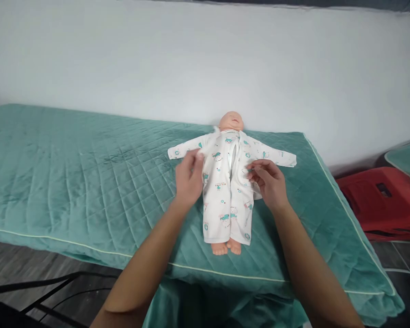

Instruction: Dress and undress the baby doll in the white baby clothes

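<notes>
Two half-curled grips (189,178) (269,182) flank the printed suit (218,193) on quilted cloth (136,182), hold unclear

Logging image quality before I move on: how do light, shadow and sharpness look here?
Head view: soft light, no harsh glare, pale wall brightest around the middle; head view: darker shading on the green quilted cover, picture-right of the printed clothing; head view: left hand and right hand slightly soft.
</notes>
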### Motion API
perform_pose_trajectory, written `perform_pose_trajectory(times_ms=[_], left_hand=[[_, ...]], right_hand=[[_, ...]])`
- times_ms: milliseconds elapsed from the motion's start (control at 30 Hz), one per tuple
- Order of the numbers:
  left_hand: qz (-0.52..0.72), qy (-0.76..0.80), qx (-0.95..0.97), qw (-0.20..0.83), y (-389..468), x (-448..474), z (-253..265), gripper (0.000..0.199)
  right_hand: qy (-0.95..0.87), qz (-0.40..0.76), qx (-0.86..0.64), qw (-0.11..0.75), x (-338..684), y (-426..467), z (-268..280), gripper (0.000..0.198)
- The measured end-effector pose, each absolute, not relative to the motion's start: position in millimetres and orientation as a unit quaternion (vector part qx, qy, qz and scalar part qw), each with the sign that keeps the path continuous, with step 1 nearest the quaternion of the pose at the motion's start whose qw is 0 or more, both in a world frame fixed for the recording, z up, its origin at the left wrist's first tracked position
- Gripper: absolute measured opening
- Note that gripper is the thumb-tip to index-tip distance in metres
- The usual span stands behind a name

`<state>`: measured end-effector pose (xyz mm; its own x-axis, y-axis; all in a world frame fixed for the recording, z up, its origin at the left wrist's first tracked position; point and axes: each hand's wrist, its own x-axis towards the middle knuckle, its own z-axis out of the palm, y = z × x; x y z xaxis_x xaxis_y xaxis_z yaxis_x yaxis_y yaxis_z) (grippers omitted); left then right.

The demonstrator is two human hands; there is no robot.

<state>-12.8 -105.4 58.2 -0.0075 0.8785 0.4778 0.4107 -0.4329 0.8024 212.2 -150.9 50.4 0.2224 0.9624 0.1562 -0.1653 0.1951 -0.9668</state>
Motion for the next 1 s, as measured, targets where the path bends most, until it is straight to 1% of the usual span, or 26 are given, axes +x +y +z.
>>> perform_pose_trajectory(times_ms=[100,167,200,300,400,500,600,667,867,1000], left_hand=[[0.393,0.341,0.835,0.179,-119.1,-6.1,67.2,0.029],[0.353,0.294,0.875,0.15,-119.5,-4.2,67.6,0.026],[0.359,0.301,0.872,0.143,-116.4,-3.3,68.1,0.025],[0.432,0.386,0.801,0.149,-91.3,3.6,75.3,0.028],[0.472,0.471,0.726,0.168,-45.0,20.3,88.2,0.025],[0.426,0.52,0.717,0.186,3.5,41.7,97.0,0.025],[0.326,0.532,0.748,0.226,32.4,56.0,97.8,0.021],[0.301,0.517,0.76,0.255,39.0,58.5,95.1,0.017],[0.372,0.468,0.736,0.319,37.9,56.0,89.8,0.008],[0.455,0.465,0.671,0.356,37.2,64.6,90.7,0.009]], right_hand=[[-0.464,0.38,-0.484,0.637,212.6,-134.7,59.1,0.013],[-0.487,0.313,-0.522,0.627,213.0,-116.4,66.2,0.012],[-0.501,0.277,-0.548,0.61,212.8,-105.1,70.1,0.012],[-0.545,0.171,-0.617,0.542,209.4,-66.4,81.0,0.015],[-0.557,0.115,-0.67,0.477,202.8,-31.3,86.0,0.019],[-0.549,0.113,-0.709,0.429,198.5,-12.3,82.9,0.023],[-0.556,0.109,-0.706,0.426,200.0,-8.7,76.0,0.018],[-0.555,0.112,-0.703,0.43,202.9,-9.2,72.4,0.015],[-0.549,0.151,-0.692,0.444,209.2,-5.6,75.1,0.012],[-0.505,0.24,-0.67,0.489,210.8,-3.1,85.0,0.012]])
